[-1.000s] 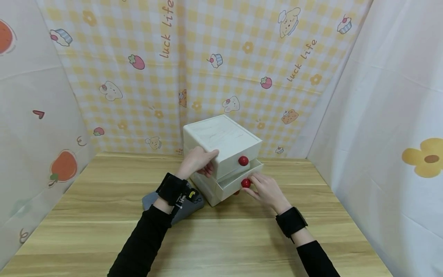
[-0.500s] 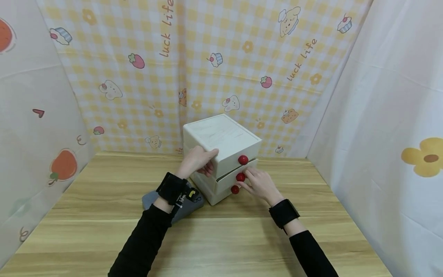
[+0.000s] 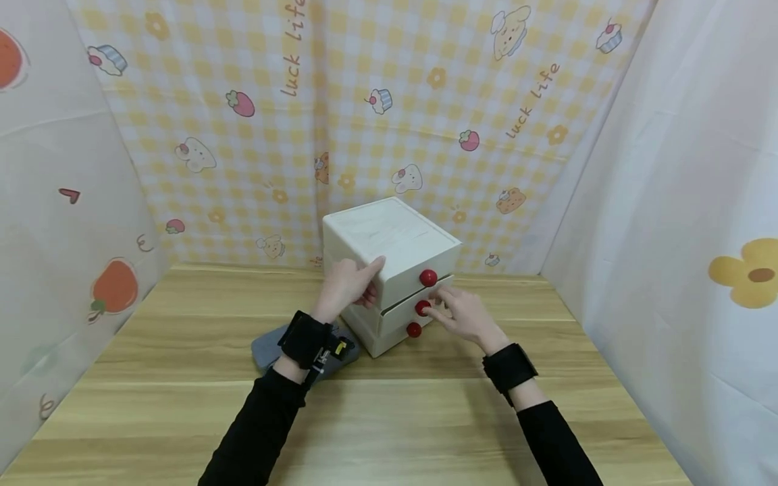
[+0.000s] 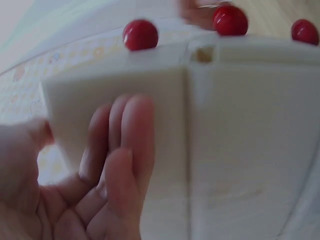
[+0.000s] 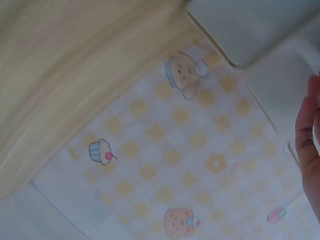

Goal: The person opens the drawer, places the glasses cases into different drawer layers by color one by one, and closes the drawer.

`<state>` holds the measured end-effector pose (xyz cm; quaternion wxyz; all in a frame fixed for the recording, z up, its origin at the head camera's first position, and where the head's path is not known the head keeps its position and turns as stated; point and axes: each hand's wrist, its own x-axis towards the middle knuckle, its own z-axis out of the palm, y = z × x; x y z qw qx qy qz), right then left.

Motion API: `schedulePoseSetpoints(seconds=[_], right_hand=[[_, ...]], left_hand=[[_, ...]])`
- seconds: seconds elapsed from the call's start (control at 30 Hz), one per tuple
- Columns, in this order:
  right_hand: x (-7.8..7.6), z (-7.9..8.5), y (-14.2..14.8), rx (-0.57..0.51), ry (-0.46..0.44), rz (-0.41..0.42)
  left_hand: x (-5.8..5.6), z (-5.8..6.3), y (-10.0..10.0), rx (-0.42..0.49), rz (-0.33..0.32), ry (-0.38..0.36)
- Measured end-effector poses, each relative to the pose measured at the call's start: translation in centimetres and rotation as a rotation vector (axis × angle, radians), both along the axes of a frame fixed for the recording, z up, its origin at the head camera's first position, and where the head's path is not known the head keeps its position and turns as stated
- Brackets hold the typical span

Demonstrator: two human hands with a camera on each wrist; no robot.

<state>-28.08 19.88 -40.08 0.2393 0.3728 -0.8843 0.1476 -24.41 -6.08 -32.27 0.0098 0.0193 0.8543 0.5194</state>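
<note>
A small white drawer cabinet (image 3: 395, 236) with red round knobs stands at the back of the wooden table. My left hand (image 3: 346, 287) rests on its left upper edge, thumb over the top and fingers along the side wall. In the left wrist view those fingers (image 4: 137, 135) lie slightly bent against the white side. My right hand (image 3: 464, 314) is at the middle drawer's red knob (image 3: 422, 308), thumb tip overlapping it and fingers loosely spread. The middle drawer (image 3: 398, 320) sits almost flush, its front slightly proud. In the right wrist view only part of my right hand (image 5: 307, 140) shows.
A grey-blue pouch (image 3: 267, 347) with a glasses print lies beside the cabinet, partly under my left wrist. Behind the cabinet hangs a yellow checked curtain (image 3: 243, 175). White cloth (image 3: 656, 202) hangs on both sides. The table (image 3: 389, 432) extends in front.
The middle drawer, pulled out a second ago, has slid in with my right hand pushing its knob. My right hand has since loosened and shifted slightly right. The left hand stays in place.
</note>
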Motion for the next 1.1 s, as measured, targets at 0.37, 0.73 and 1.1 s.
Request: schedulePoseSetpoints(seconds=[0.37,0.73,1.1], right_hand=[[-2.0,7.2,2.6,-0.301,-0.160,-0.228],[-4.6,9.8,1.8,-0.180,-0.550,-0.401],[-5.8,10.9,0.8,-0.375,-0.775,-0.441]], left_hand=[[4.7,-6.6,5.3,0.236,0.115,0.431],[4.5,-12.1,9.5,0.099,-0.053,-0.011],[1.2,-14.0,10.5,0.145,0.137,-0.146]])
